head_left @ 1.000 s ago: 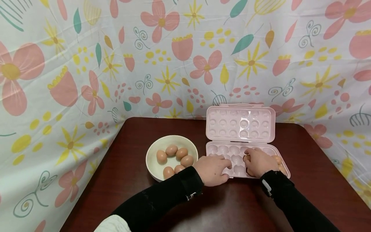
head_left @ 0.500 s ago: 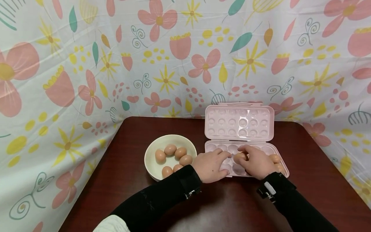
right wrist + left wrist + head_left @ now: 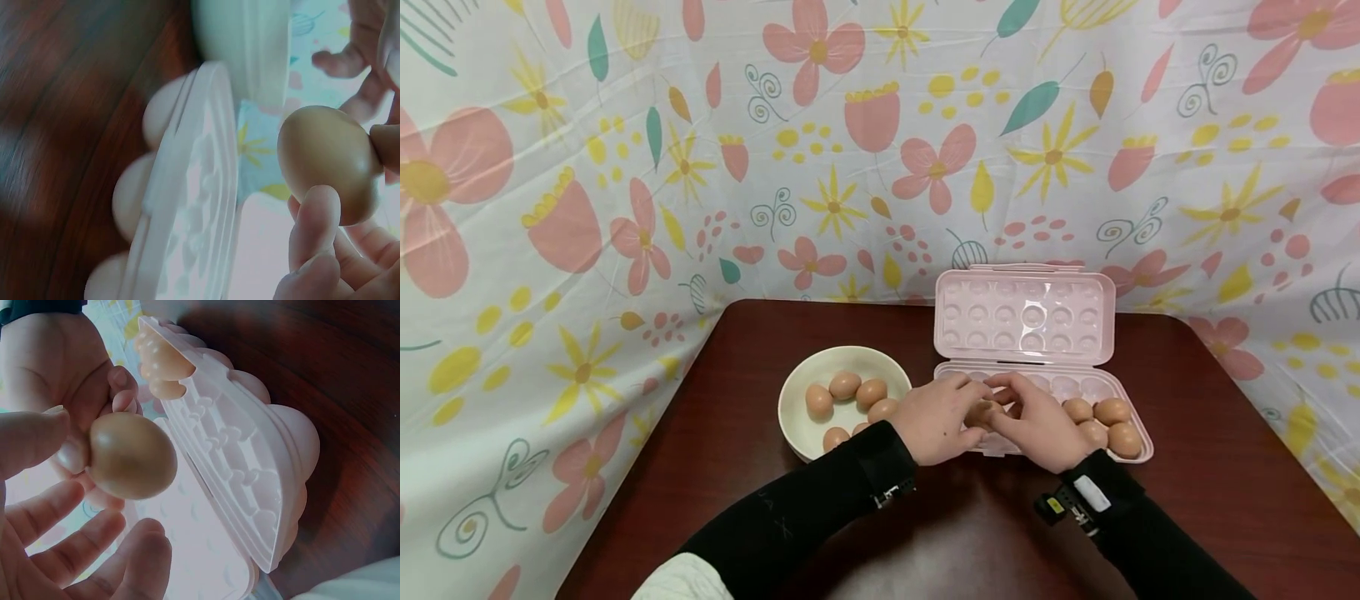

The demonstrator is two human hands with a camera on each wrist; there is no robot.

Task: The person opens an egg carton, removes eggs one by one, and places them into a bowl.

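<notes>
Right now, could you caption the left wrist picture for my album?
The right hand holds an egg near the open left hand, with more eggs in a pink carton behind.

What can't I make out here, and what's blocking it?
Head view: part of the bowl and some eggs, behind the left sleeve.
Head view: several cups of the egg tray, behind the left hand and right hand.
Left wrist view: part of the left hand, past the left edge.
Right wrist view: part of the bowl, past the top edge.
</notes>
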